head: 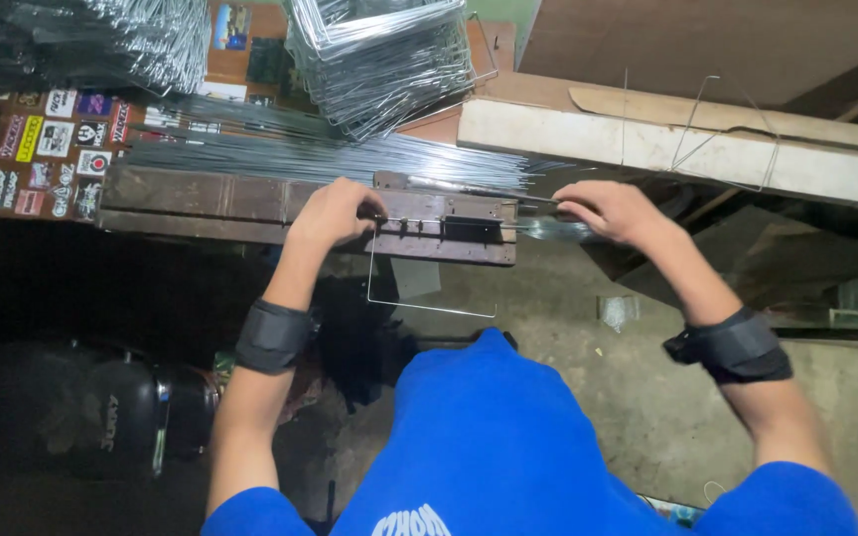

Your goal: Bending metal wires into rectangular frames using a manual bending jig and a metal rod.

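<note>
Both hands (left [328, 213], right [613, 211]) press bent wire [429, 308] on jig [449, 230].

Single head-worn view, looking steeply down, close over the wooden bench [201, 199], forearms reaching away from the camera

stack of bent wire frames [384, 60], far centre | heap of wire pieces [101, 40], far left | sticker-covered panel [52, 149], left | pale plank [687, 149], far right, a lone bent wire frame [722, 134] leaning on it | dark container [121, 417], near left | concrete floor [647, 397], near right
</note>
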